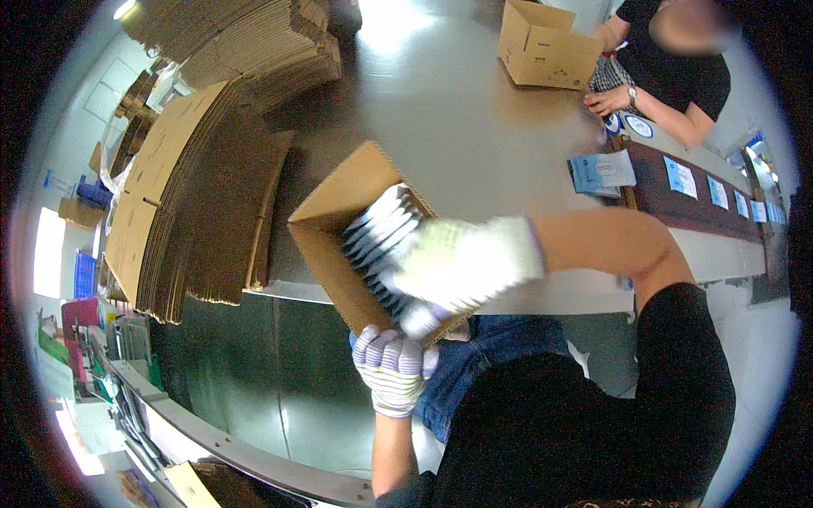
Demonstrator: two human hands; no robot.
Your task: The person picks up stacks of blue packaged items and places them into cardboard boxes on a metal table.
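An open cardboard box [326, 258] is tilted at the table's near edge. Inside it, thin pouches [381, 233], white and dark-edged, stand packed in a row. My left hand [389, 368], in a white and purple striped glove, has its fingers curled over the box's near edge. My right hand [461, 262], gloved the same way, reaches in from the right over the box's opening and the pouches. Motion smears its fingers, so I cannot see whether they grip a pouch. It covers the box's right part.
Flattened cardboard boxes [190, 203] stand stacked along the left, more beyond. At the far right a co-worker's hand [608, 102] rests beside another open box [550, 51]. Blue and white pouches [603, 172] lie by a dark conveyor belt [652, 169] carrying several more.
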